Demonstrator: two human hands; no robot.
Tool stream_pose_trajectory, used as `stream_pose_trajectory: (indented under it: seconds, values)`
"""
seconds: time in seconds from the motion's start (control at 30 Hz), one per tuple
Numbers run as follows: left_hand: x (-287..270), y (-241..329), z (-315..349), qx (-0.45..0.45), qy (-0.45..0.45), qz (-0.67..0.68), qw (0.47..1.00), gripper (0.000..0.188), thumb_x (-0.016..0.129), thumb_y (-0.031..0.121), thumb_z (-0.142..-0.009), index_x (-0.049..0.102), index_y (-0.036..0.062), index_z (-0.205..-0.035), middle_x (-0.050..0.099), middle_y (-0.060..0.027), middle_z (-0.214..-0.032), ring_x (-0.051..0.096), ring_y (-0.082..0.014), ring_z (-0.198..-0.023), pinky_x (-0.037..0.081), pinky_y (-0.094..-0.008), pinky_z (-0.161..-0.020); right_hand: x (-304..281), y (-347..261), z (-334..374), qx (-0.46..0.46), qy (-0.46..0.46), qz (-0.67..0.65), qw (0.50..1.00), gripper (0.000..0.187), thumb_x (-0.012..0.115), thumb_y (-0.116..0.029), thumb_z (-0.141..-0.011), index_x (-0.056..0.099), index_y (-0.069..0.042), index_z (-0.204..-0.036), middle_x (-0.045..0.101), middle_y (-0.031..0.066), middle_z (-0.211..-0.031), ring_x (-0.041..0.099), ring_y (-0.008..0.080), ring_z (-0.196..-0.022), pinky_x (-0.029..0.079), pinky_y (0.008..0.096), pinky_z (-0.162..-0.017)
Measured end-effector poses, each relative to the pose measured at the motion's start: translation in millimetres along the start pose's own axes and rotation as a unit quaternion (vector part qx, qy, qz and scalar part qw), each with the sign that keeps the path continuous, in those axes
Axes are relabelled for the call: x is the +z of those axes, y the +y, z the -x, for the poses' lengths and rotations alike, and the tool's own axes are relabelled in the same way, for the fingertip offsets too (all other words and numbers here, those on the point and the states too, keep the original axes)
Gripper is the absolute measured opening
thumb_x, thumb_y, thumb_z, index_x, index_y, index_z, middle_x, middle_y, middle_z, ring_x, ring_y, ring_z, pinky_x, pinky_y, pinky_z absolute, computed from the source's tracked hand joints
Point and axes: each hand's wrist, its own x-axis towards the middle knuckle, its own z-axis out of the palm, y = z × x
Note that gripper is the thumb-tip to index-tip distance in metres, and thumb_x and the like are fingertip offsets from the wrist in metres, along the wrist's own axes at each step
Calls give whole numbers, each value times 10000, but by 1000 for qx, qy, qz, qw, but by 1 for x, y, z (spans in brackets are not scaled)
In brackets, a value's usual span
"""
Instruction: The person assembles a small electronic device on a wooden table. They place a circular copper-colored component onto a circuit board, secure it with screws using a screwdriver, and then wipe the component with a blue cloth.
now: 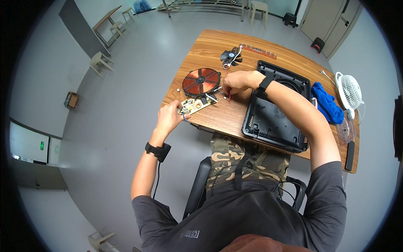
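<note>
Circuit board (194, 108) is grasped by left hand (168, 116); right hand (238, 81) angles downward, grip unclear.

A wood-grain table (226, 118) carries an open black plastic housing (270, 119), with a round copper coil (195, 84) and a circuit board (194, 106) to its left, a black fan (230, 56) and slim red strip (258, 51) past its far left corner, a blue cloth (327, 103) just beside its right side, and a white fan (349, 90) farther right.
</note>
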Motion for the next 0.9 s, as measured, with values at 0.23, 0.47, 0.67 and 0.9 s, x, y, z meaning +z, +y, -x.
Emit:
stream_pose_trajectory:
  seconds: [0.23,0.47,0.67,0.9]
  values:
    - [1,-3,-1,7,0,6,1000,526,944,398,-669,689,54,-975,749,-159,-853,734,-360,-855,572,-476,-756,-24,2,27,37,-20,7,999,250,836,-279,-794,771,-72,-918,758,126,-880,707,289,-851,543,404,-741]
    - [-4,7,-3,3,-10,-3,1000,532,946,397,-664,688,56,-980,753,-148,-872,735,-350,-873,574,-468,-769,-17,46,29,223,-57,109,967,366,883,-296,-762,802,-79,-1046,782,113,-1025,741,290,-969,582,398,-791]
    - [-4,-1,2,7,-3,-2,1000,546,929,437,-674,681,71,-994,743,-136,-874,724,-344,-864,563,-462,-774,-24,16,8,190,-100,45,976,442,852,-366,-772,775,-64,-1085,772,130,-1074,740,297,-958,578,422,-751]
    - [-1,-3,-1,20,1,3,1000,558,921,462,-676,669,80,-995,734,-128,-848,717,-350,-837,562,-464,-733,-51,18,-48,82,47,51,994,902,909,-554,-652,600,-104,-1370,626,154,-1309,642,377,-1177,546,486,-935]
